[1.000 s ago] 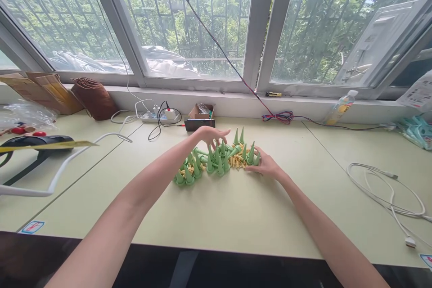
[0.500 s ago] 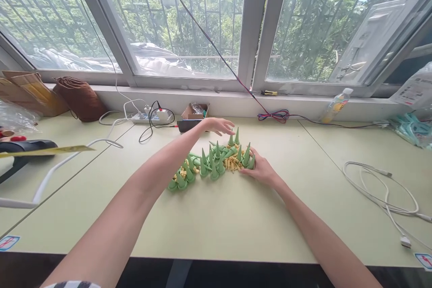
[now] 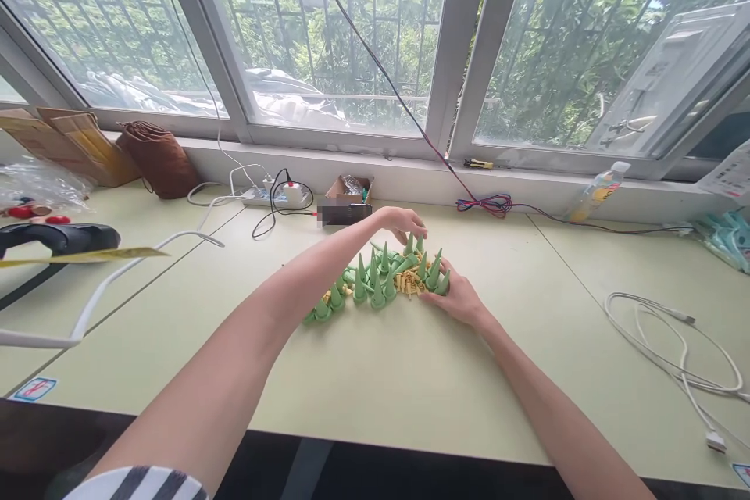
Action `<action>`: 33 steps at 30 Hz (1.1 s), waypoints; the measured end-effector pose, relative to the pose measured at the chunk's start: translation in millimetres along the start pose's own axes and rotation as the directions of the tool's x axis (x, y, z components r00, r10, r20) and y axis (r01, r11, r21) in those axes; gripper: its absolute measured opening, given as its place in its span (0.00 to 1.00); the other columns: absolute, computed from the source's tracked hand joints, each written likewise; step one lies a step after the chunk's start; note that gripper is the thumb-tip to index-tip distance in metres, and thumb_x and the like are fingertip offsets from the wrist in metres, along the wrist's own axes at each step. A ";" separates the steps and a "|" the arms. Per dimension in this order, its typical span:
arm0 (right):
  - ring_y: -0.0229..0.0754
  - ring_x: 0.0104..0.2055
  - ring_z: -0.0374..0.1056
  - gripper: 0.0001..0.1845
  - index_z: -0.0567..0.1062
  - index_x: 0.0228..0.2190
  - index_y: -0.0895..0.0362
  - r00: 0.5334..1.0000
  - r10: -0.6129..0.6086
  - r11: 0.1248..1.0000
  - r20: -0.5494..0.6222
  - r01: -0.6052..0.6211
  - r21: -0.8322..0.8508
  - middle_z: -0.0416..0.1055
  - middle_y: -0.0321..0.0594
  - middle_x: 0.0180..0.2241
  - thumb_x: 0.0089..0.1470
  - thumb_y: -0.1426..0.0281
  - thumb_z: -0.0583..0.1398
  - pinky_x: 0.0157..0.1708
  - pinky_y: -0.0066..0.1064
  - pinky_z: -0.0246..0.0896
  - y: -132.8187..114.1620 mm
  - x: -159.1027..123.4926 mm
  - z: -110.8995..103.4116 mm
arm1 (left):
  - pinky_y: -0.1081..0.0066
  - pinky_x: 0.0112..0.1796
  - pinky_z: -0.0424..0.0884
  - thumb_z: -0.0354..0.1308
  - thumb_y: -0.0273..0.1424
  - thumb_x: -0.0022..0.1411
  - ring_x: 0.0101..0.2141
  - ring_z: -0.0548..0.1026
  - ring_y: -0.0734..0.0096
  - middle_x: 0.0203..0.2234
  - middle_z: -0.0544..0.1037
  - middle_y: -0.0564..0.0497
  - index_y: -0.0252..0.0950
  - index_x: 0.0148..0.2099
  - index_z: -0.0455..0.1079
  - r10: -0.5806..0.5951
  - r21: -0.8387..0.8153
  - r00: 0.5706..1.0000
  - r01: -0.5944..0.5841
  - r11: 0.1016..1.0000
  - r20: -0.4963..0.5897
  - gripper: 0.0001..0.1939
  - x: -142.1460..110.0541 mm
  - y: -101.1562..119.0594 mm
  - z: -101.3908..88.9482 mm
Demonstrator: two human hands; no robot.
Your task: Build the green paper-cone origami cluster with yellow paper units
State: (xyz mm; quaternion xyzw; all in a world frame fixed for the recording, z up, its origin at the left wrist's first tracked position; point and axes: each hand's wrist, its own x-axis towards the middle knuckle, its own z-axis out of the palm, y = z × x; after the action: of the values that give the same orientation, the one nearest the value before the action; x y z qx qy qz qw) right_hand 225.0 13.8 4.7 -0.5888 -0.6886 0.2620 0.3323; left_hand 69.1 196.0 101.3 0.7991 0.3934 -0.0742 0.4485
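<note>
A cluster of pale green pointed cones with round bases stands on the table, with green stick-like pieces lying among them. Small yellow sticks are heaped between the cones. My left hand arches over the far right of the cluster, its fingers bent down onto the tips of the green cones there. On the right side, my right hand curves round several upright cones, thumb in front and fingers behind. My left forearm covers part of the cluster's left end.
A black box-like object and a small open carton stand behind the cluster. A power strip with cables is at back left. A bottle leans by the sill; a white cable lies coiled at right.
My left hand has come down from above the far cones, and its fingers now bend onto them. My right hand stays round the right-hand cones. The camera view has shifted slightly.
</note>
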 end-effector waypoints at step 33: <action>0.54 0.43 0.75 0.48 0.61 0.62 0.53 0.991 0.005 1.000 -0.135 -0.008 -0.020 0.72 0.50 0.54 0.45 0.52 0.69 0.37 0.40 0.71 8.2 0.2 4.1 | 0.66 0.39 0.69 0.51 0.40 0.67 0.34 0.75 0.64 0.33 0.78 0.47 0.38 0.43 0.73 0.408 0.508 0.734 -0.100 0.856 -0.543 0.14 -141.7 24.0 75.3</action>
State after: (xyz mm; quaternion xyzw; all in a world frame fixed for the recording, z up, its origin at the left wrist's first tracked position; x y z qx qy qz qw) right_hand 227.0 15.6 -4.0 -0.6110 -0.6653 0.2156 0.3710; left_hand 7.2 51.1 139.7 0.9042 0.3766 0.1751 0.1001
